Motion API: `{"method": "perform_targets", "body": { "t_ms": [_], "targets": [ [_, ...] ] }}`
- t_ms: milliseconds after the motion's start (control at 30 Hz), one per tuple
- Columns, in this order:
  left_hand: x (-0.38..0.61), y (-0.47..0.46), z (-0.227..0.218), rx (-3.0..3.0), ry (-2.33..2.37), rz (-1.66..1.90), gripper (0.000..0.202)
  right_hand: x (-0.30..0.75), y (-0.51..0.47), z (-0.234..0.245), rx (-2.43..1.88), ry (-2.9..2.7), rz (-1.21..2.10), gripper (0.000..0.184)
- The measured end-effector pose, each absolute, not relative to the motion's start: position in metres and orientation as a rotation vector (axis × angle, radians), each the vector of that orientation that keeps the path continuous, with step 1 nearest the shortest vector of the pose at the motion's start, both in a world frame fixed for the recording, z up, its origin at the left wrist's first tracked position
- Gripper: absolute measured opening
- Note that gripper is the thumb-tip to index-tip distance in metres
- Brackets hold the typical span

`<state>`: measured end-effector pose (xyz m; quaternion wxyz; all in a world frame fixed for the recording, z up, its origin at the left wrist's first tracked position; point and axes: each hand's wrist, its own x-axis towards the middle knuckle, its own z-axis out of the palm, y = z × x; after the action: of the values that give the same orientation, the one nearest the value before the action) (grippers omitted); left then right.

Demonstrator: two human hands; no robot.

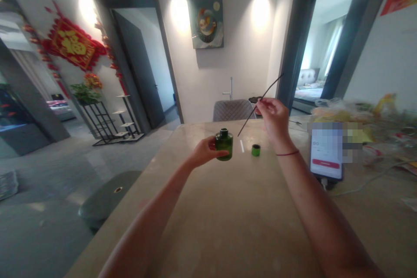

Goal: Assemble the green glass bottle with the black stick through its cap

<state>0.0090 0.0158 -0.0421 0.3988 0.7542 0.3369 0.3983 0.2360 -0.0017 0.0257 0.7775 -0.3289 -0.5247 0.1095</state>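
My left hand [204,151] is closed round a small green glass bottle [224,145] with an open neck, held upright just above the beige table [228,217]. My right hand [274,116] pinches a thin dark stick [260,104] that slants from upper right down toward the bottle's mouth, its lower tip a little to the right of the neck. A green cap [256,150] stands on the table right of the bottle. A small white strip [242,146] lies between bottle and cap.
A phone [326,155] with a lit screen rests at the right, a cable running from it. Bags and clutter [355,115] fill the far right. A grey chair [232,110] stands beyond the table, a stool [107,197] to its left.
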Motion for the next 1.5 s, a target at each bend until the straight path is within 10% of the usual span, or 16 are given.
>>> {"method": "perform_targets", "body": {
  "t_ms": [1500],
  "targets": [
    [0.009, 0.014, -0.039, 1.957, 0.891, 0.968, 0.057, 0.211, 0.036, -0.035, -1.066, -1.248, 0.588, 0.034]
  ]
}}
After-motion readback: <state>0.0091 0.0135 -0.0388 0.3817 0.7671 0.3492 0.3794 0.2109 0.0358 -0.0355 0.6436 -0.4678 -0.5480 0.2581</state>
